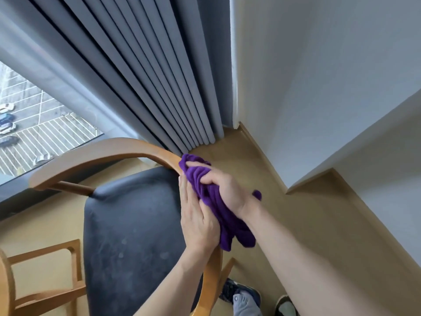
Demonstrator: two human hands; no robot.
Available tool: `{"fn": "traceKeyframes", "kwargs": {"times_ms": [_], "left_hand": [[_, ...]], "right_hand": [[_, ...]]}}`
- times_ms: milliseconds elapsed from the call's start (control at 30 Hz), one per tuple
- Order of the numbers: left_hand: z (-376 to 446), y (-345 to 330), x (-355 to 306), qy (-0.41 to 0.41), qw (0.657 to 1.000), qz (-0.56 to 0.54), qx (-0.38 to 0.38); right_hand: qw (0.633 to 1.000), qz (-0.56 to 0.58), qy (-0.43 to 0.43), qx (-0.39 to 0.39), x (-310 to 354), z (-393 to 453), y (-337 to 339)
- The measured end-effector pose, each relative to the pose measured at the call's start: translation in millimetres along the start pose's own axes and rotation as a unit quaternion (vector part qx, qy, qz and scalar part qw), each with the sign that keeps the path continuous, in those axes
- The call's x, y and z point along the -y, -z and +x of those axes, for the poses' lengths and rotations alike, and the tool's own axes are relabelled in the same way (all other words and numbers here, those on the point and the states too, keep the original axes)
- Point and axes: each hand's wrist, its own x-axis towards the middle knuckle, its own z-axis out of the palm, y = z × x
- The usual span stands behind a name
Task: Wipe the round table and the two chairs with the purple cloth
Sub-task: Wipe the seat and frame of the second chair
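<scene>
Here right hand (224, 188) bunches purple cloth (218, 208) against chair (136, 224) armrest; left hand (197, 221), fingers straight, seemingly rests on armrest beside cloth.

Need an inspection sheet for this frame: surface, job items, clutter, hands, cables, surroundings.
Surface: curved wooden chair frame being wiped along its right side; dark blue padded seat shows pale smudges.
Job's things: purple cloth bunched against the frame; second wooden chair at lower left; wooden round table edge just visible at far left.
Clutter: nothing seen.
Hands: right hand grips the cloth; left hand lies with straight fingers against the frame beside the cloth.
Cables: nothing seen.
Surroundings: grey pleated curtain, window onto a car park, white wall, tan floor, person's shoes.
</scene>
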Motion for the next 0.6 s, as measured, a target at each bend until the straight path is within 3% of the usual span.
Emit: {"fn": "traceKeyframes", "kwargs": {"times_ms": [167,367,600], "left_hand": [[-1.0,-1.3,1.5,0.003,0.999,-0.042,-0.014],[4.9,-1.4,-2.2,0.021,0.999,-0.026,-0.022],[3.4,-1.9,-1.9,0.048,0.998,0.029,0.002]], "right_hand": [[0.995,-0.096,0.026,-0.020,-15.1,-13.4,-3.0],[0.987,-0.150,-0.056,0.011,5.0,66.4,4.5],[0.987,0.050,-0.146,-0.047,-26.3,87.0,22.2]]}}
